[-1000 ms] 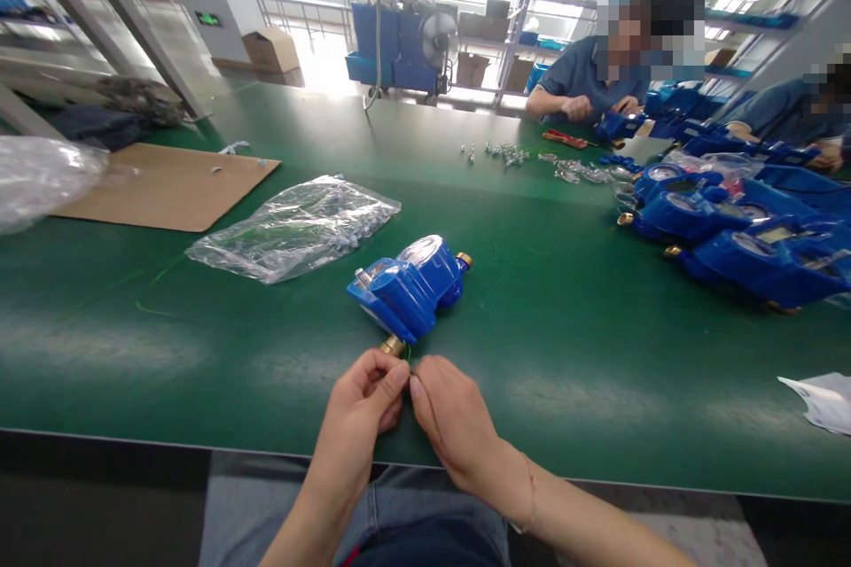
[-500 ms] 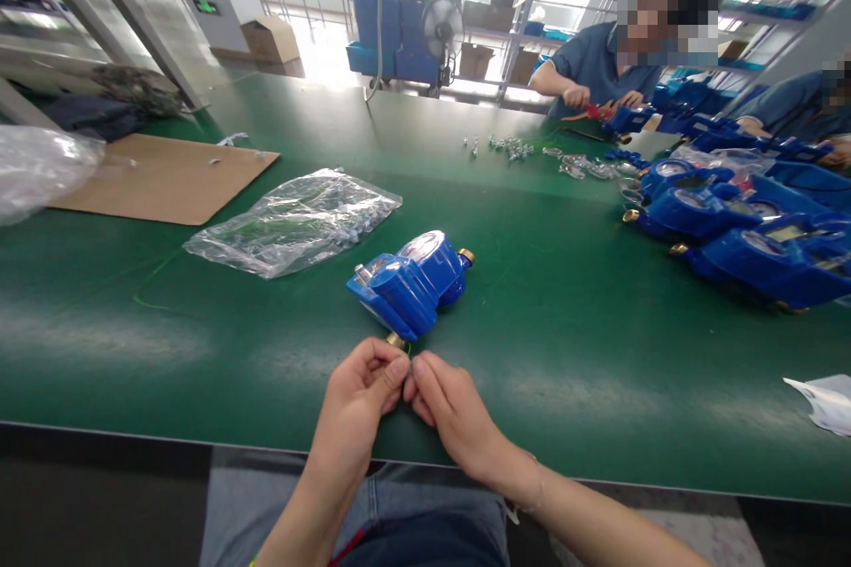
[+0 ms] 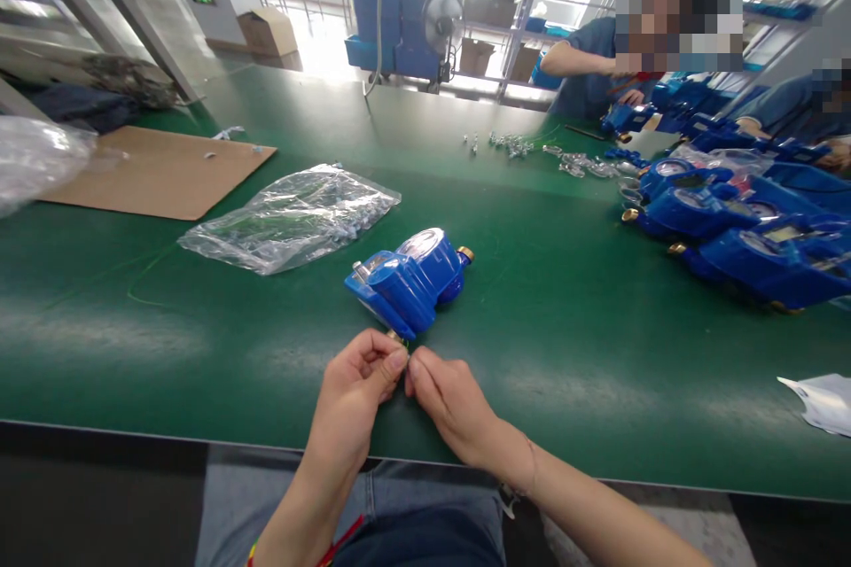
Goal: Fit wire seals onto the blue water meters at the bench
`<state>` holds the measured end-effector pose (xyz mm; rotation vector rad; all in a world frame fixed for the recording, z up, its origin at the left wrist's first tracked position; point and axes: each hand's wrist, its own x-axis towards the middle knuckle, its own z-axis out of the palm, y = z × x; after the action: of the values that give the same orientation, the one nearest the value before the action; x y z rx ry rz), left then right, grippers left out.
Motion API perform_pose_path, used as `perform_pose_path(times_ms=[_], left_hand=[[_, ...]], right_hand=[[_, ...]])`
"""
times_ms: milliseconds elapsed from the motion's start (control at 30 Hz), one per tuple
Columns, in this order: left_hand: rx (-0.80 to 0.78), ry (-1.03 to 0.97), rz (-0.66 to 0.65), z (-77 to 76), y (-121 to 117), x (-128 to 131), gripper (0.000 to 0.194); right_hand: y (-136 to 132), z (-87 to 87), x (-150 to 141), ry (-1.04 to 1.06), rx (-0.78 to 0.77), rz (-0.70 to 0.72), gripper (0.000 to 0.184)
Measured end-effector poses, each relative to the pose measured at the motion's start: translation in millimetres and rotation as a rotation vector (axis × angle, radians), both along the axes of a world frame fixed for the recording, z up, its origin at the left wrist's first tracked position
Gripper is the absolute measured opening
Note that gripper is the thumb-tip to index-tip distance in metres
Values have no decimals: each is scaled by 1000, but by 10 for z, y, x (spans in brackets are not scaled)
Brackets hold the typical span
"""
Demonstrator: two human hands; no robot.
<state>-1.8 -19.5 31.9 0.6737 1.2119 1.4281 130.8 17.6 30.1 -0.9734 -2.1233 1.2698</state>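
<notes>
A blue water meter (image 3: 407, 276) with brass end fittings lies on the green table (image 3: 565, 328) just beyond my hands. My left hand (image 3: 355, 394) and my right hand (image 3: 447, 397) meet fingertip to fingertip at the meter's near brass end. Both pinch something very small there; a thin green wire seems to run from that spot, but I cannot make it out clearly. The near brass fitting is mostly hidden behind my left fingers.
A clear plastic bag of small parts (image 3: 292, 217) lies left of the meter, a cardboard sheet (image 3: 156, 171) farther left. Several blue meters (image 3: 737, 226) crowd the right side. Small metal parts (image 3: 509, 144) are scattered far across. Two people work at the far right. White paper (image 3: 821, 400) lies near the right edge.
My hands have crept slightly forward onto the meter's near brass end, which is now covered more. The person across raised an arm. The view shifted a little.
</notes>
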Motion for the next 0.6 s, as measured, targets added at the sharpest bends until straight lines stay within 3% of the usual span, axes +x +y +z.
perform_pose_path(times_ms=[133, 200, 267, 300, 367, 433, 533, 600], left_hand=[[20, 77, 74, -17, 30, 47, 17], [41, 128, 106, -23, 32, 63, 14], [63, 181, 104, -29, 17, 53, 13], [62, 204, 77, -31, 3, 36, 14], [33, 279, -6, -32, -40, -21, 17], [21, 451, -4, -18, -90, -85, 24], [167, 880, 242, 35, -120, -123, 46], [305, 1127, 352, 78, -61, -88, 70]], right_hand=[[17, 78, -70, 439, -750, 21, 36], [52, 114, -92, 609, -1046, 93, 31], [89, 136, -86, 635, -1194, 170, 29], [107, 141, -69, 585, -1190, 185, 29], [151, 145, -3, 384, -1009, 153, 34], [230, 147, 93, 149, -608, 10, 39], [460, 147, 238, -45, 100, -331, 30], [658, 132, 291, -77, 389, -452, 22]])
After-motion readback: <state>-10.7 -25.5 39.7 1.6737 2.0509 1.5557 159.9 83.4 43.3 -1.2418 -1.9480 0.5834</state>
